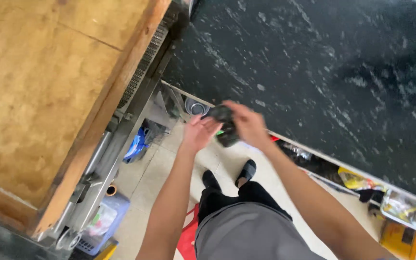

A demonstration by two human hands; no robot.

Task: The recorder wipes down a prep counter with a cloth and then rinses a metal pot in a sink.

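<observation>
A small dark object (226,126), blackish with a speck of green showing at its lower left edge, sits between the person's two hands, held up in the air above the pale tiled floor (157,168) and just in front of the edge of the black speckled counter (314,72). Motion blur hides what kind of thing it is. The right hand (249,124) wraps over it from the right, fingers curled across its top, so it is grasping the object. The left hand (199,132) comes in from the left with the palm turned toward the object and the fingers spread; they touch or nearly touch its side, and whether they actually grip it cannot be told.

Straight below the hands stand the person's feet in black slippers (246,171), with dark trousers and a grey shirt hem lower in the view. Under the counter's edge lies a shelf of clutter: a round metal bowl (196,107) just left of the hands, and farther right a yellow packet (355,179) and a clear plastic container (403,206).

To the left rises a wooden tabletop (49,96) on a metal frame. Beneath it lie a blue bag (136,144) and a pale plastic basket (103,221). A red bag (188,233) rests beside the person's left leg.
</observation>
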